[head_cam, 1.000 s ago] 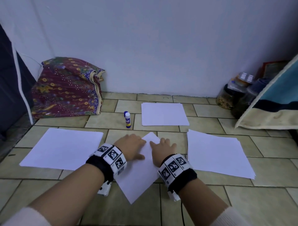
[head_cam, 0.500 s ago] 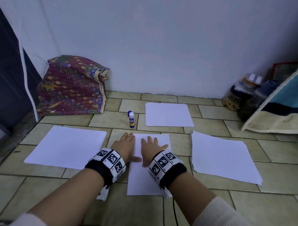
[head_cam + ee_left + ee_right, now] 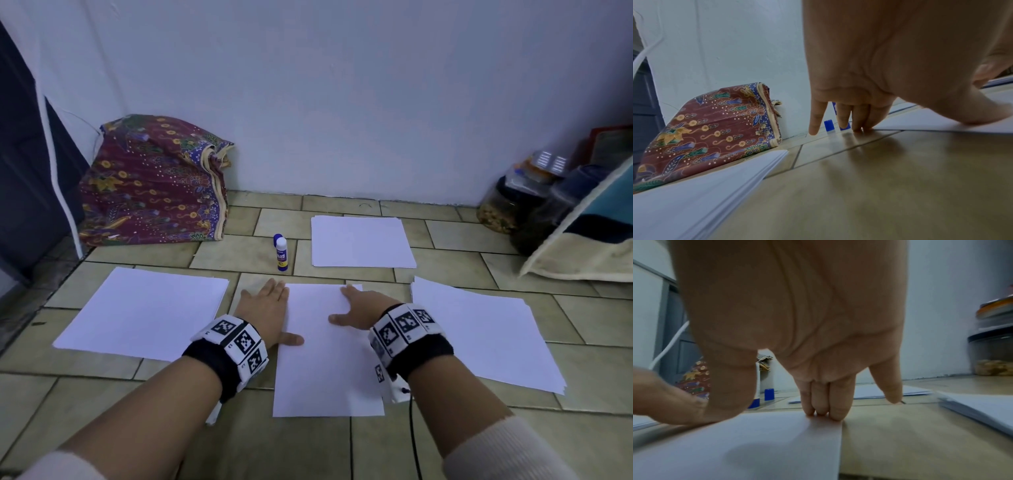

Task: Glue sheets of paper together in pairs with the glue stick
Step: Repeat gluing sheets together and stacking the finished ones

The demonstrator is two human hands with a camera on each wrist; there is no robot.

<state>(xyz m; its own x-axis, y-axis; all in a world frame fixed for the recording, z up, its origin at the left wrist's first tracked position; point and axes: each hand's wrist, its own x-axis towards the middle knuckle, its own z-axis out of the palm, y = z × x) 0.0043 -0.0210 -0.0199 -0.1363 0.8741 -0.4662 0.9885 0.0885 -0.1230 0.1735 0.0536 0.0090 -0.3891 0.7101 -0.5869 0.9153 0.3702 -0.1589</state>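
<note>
A sheet of paper lies flat on the tiled floor straight in front of the person, its long side running away from them. The left hand rests flat at the sheet's left edge, fingers straight and released, fingertips on the tile and the thumb lying on the paper. The right hand presses flat on the sheet's far right corner, fingers straight, thumb spread over the paper; neither hand grips anything.

The glue stick stands upright on the floor just beyond the sheet's far left corner, with its blue cap standing just behind it. To the left lies a stack of paper, to the right another stack, slightly fanned, and beyond the sheet, near the wall, a third pile.

A patterned cloth bundle leans in the left corner. Jars stand against the wall at the right, beside a cushion.
</note>
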